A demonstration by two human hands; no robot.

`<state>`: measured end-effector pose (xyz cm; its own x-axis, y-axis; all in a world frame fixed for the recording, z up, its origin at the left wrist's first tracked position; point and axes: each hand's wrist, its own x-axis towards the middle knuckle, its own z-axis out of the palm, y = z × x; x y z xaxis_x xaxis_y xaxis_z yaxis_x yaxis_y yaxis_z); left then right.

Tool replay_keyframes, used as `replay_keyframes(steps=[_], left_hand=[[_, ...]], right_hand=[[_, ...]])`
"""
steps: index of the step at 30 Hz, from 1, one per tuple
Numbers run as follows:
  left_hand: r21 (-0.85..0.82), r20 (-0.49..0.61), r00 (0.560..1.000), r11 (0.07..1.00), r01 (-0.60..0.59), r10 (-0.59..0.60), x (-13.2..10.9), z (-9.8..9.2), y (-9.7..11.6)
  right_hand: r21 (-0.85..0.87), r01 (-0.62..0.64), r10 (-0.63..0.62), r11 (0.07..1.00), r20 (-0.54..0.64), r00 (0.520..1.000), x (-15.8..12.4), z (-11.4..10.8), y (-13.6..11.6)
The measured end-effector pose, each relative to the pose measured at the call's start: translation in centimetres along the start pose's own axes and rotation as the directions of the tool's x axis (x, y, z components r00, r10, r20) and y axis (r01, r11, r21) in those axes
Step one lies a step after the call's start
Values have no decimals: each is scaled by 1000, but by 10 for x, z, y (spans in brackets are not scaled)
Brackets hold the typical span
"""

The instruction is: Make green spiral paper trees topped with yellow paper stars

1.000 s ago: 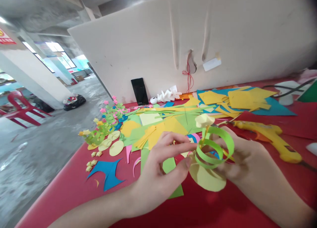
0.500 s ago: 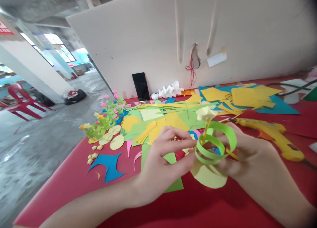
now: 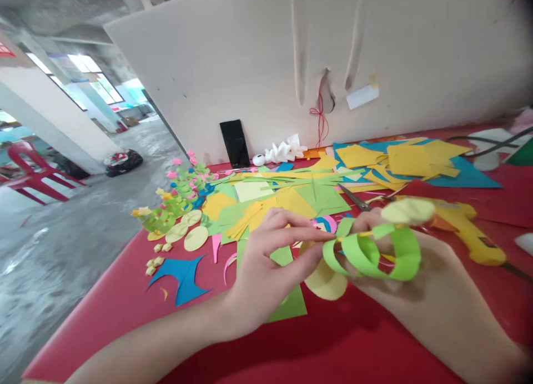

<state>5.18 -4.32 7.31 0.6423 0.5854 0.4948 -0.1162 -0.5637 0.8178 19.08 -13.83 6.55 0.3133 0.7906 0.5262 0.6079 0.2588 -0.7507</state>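
Between my two hands is a paper flower with a curled green paper strip (image 3: 364, 256), a thin yellow stem and a pale yellow head (image 3: 408, 212). It lies tilted, its head toward the right and its pale yellow round base (image 3: 327, 281) at the lower left. My left hand (image 3: 277, 262) pinches the left end of the green curl near the base, thumb against fingers. My right hand (image 3: 420, 281) is closed around the flower from behind; its fingers are partly hidden by the curl. Near the right hand lie scissors (image 3: 353, 198), partly covered.
Yellow and green paper sheets (image 3: 287, 203) cover the table's middle. A yellow glue gun (image 3: 470, 228) lies at right. Finished paper flowers (image 3: 179, 198), pale discs (image 3: 196, 239), small folded stars (image 3: 154, 262) and a blue scrap (image 3: 179, 278) lie left. A black phone (image 3: 234, 144) leans on the board.
The paper flower has tipped over from upright, its head swinging right and down and its base moving left. The right hand has turned with it; the scissors have come into view.
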Motion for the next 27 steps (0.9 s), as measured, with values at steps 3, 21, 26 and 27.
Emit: replay_keyframes(steps=[3,21,26,27], left_hand=[[5,4,1000,1000,-1,1,0,0,0],[-125,19,999,992,33,-30,0,-2,-3],[-102,32,999,995,6,-3,-1,-1,-3],[-95,38,999,995,7,-3,-1,-1,-3]], right_hand=[[-5,42,-43,999,-28,999,0,1,-1],[264,-155,163,952,-8,987,1,-22,0],[203,-131,127,970,30,991,7,-20,-4],[202,-131,127,971,35,991,8,-20,-5]])
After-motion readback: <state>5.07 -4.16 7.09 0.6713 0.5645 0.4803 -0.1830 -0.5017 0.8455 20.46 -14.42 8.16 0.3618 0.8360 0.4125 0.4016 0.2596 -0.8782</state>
